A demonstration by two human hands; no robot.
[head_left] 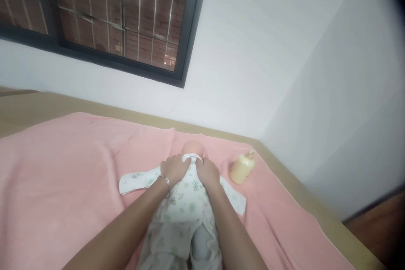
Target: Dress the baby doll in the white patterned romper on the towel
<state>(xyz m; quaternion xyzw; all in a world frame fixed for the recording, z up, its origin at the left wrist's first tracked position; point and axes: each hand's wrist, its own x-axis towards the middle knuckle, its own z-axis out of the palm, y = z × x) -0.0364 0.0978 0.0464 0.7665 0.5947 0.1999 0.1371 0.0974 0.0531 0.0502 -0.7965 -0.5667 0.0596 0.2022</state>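
A white baby outfit (186,202) with small green and grey prints lies on a baby-sized figure, its sleeves spread to both sides. Only the rounded, hairless top of the head (193,147) shows beyond the collar; the face is hidden. My left hand (175,169), with a bracelet at the wrist, is closed on the left side of the collar. On the collar's other side, my right hand (208,174) is closed too, thumb towards the neckline. Between both hands the white collar edge is bunched up over the lower head. Lower down, the cloth is loose and folded.
A pale yellow pump bottle (242,168) stands tilted in view, to the right of the head. Beneath everything spreads a pink blanket (79,177) over a tan surface (284,177). White walls (247,50) and a barred, dark-framed window (126,17) are behind.
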